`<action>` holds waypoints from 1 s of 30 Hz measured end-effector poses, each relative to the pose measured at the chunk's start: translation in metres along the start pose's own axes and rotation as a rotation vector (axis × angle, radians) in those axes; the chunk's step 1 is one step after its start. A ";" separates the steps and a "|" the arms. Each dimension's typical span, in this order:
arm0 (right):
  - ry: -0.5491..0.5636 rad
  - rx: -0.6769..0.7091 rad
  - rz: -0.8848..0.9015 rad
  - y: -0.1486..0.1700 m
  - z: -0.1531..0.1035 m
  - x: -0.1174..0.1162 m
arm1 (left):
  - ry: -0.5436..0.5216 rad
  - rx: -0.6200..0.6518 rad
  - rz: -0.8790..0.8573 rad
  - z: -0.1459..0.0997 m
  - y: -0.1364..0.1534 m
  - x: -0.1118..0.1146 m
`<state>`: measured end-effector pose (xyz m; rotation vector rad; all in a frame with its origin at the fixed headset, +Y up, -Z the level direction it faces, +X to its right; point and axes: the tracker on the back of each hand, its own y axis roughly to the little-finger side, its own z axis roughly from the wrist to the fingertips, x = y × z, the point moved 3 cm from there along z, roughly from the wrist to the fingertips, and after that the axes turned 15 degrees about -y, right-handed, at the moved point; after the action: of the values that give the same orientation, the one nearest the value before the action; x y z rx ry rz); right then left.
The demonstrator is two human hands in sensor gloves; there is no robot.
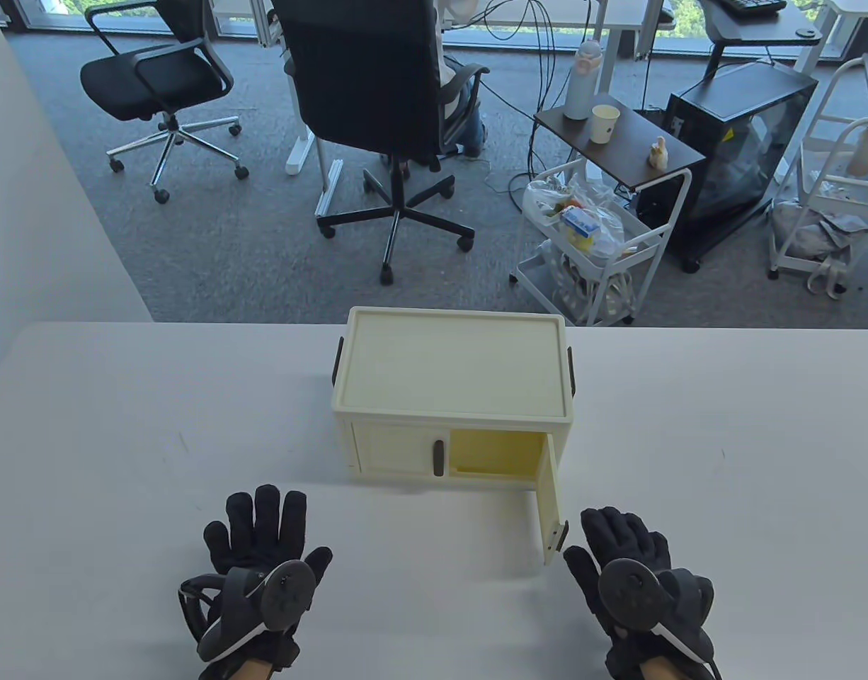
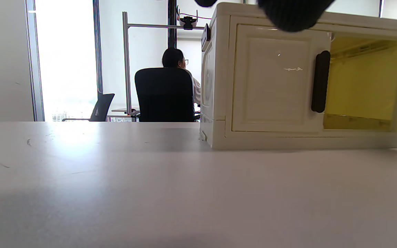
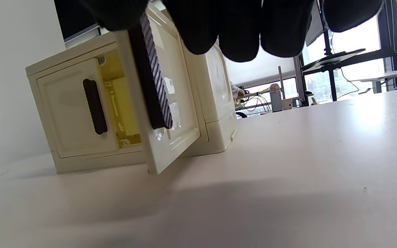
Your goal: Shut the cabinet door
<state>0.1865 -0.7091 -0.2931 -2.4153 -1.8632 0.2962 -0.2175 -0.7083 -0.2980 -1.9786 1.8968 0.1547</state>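
The cabinet door [image 1: 551, 496] on the right side of the small cream cabinet [image 1: 454, 354] stands swung out toward the bottom of the table view, roughly at a right angle to the cabinet front, with its dark handle [image 1: 559, 536] at the free edge. The cabinet sits at the middle of the white table [image 1: 122, 425], and the yellow compartment [image 1: 498, 453] behind the open door shows bare walls.

Nearest the bottom edge, the left hand [image 1: 260, 559] lies flat on the table at lower left, palm down, fingers spread and holding nothing, well apart from the cabinet. The right hand [image 1: 636, 574] rests at lower right, fingers extended and together, gripping nothing; its fingertips [image 1: 597, 520] lie just beside the door's handle, and whether they touch it cannot be told. In the right wrist view the fingertips [image 3: 240, 31] hang just in front of the door's outer face.

The left door [image 1: 398, 450] is closed, its handle [image 1: 439, 458] upright beside the opening. Nothing lies on the table between the open door and the cabinet front.

Beyond the table's far edge, in the upper half of the frame, stand two black office chairs [image 1: 377, 106], a white trolley [image 1: 597, 241] holding bags, and a small side table [image 1: 618, 142] with a paper cup [image 1: 604, 123] and a bottle [image 1: 583, 81].
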 end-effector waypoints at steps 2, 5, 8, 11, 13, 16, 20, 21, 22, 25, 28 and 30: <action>-0.014 0.005 0.012 -0.002 0.002 -0.003 | 0.004 0.001 -0.005 0.000 -0.001 0.001; -0.032 -0.001 -0.007 -0.005 0.005 -0.007 | 0.001 -0.004 -0.025 0.000 0.000 -0.001; -0.048 0.000 -0.004 -0.009 0.008 -0.011 | -0.009 -0.012 -0.047 0.000 0.003 -0.003; -0.057 -0.003 0.003 -0.012 0.011 -0.014 | -0.010 -0.026 -0.071 0.000 0.006 -0.004; -0.053 -0.004 -0.013 -0.015 0.012 -0.015 | -0.010 -0.032 -0.084 0.000 0.008 -0.004; -0.051 -0.005 -0.032 -0.018 0.014 -0.016 | -0.011 -0.040 -0.095 0.001 0.010 -0.003; -0.048 -0.010 -0.056 -0.024 0.020 -0.018 | -0.013 -0.053 -0.113 0.001 0.013 -0.004; -0.051 -0.007 -0.066 -0.026 0.021 -0.018 | -0.014 -0.056 -0.116 0.002 0.013 -0.004; -0.052 -0.005 -0.080 -0.029 0.022 -0.018 | -0.016 -0.060 -0.122 0.002 0.014 -0.004; -0.053 0.004 -0.103 -0.039 0.027 -0.019 | -0.018 -0.069 -0.136 0.002 0.016 -0.005; -0.048 0.003 -0.112 -0.049 0.033 -0.019 | -0.020 -0.071 -0.142 0.002 0.017 -0.005; -0.035 -0.008 -0.102 -0.055 0.037 -0.019 | -0.026 -0.075 -0.146 0.002 0.018 -0.006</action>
<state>0.1225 -0.7152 -0.3180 -2.3245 -1.9975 0.3262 -0.2349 -0.7027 -0.3010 -2.1448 1.7470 0.2119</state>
